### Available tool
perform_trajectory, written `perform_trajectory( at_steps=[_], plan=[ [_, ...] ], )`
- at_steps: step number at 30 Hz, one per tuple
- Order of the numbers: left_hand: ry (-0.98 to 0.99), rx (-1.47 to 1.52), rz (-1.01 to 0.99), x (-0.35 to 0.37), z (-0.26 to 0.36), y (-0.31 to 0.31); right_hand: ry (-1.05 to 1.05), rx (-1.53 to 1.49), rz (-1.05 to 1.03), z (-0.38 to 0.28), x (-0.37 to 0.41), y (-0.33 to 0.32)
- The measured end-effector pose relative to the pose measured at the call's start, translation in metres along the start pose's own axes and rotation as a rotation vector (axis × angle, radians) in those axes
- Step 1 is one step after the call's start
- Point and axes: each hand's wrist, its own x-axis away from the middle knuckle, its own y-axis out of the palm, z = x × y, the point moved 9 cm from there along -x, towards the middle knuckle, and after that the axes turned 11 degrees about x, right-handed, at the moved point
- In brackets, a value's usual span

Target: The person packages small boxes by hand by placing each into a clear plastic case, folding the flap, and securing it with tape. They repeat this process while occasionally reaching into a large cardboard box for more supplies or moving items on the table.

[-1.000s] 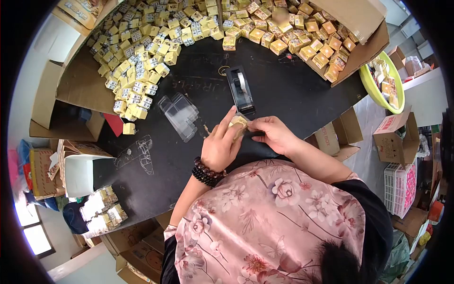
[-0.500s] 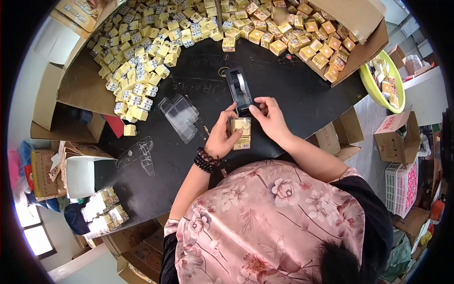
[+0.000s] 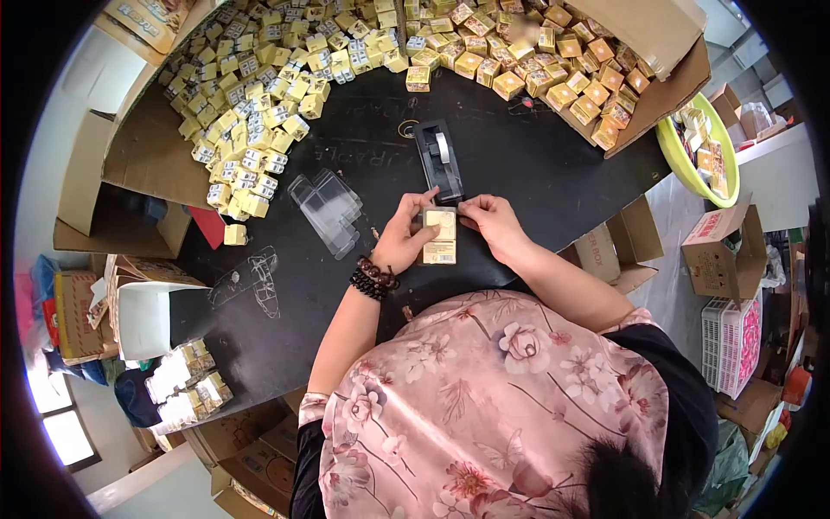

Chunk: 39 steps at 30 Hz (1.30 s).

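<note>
My left hand [image 3: 403, 238] is closed round the left side of a clear plastic pack [image 3: 441, 246] with pale yellow contents and a barcode label at its lower end. The thumb lies across the pack's face. At the pack's upper right edge, my right hand [image 3: 496, 227] has thumb and fingertips pinched together. Whatever sits in that pinch is too small to make out. Just beyond both hands stands a black tape dispenser [image 3: 430, 156] with a roll of clear tape [image 3: 443, 147]. Left of the hands lies an empty clear plastic shell [image 3: 325, 212] on the black table [image 3: 363, 130].
Heaps of small yellow boxes [image 3: 259, 121] and orange-yellow boxes [image 3: 553, 73] fill cardboard along the far side. A rubber band [image 3: 407, 129] lies by the dispenser. A yellow-green basin [image 3: 733, 164] stands at right. Finished-looking packs [image 3: 190, 385] are stacked at the left edge.
My right hand has moved from the dispenser's near end down to the pack's upper right edge, its fingers now pinched. The pack has shifted slightly up and turned its face more toward me.
</note>
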Motion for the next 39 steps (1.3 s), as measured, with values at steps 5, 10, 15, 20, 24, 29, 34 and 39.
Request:
perform_trajectory(
  at_steps=[5, 10, 15, 20, 24, 29, 34, 39],
  plan=[
    [0.224, -0.038, 0.394, 0.030, 0.031, -0.022, -0.001, 0.077, -0.045, -0.005, 0.006, 0.003],
    [0.305, -0.130, 0.588, 0.057, 0.060, -0.021, -0.027, 0.012, -0.302, -0.045, 0.063, 0.059],
    [0.359, 0.003, 0.612, 0.067, 0.060, -0.021, -0.130, 0.396, -0.206, -0.056, 0.070, 0.070],
    [0.256, 0.364, 0.734, 0.097, 0.030, -0.029, -0.452, 0.680, -0.241, -0.071, 0.078, 0.094],
    [0.257, 0.649, 0.787, 0.119, 0.016, -0.031, -0.466, 0.558, -0.296, -0.058, 0.073, 0.118],
    [0.120, 1.061, 0.762, 0.159, 0.012, -0.021, -0.739, 0.629, -0.463, -0.080, 0.102, 0.181],
    [0.183, 1.140, 0.718, 0.226, 0.007, -0.043, -0.654, 0.739, -0.754, -0.051, 0.124, 0.236],
    [0.534, 0.453, 1.417, 0.403, 0.086, -0.128, -0.567, 0.746, -0.676, -0.046, 0.106, 0.226]
  ],
)
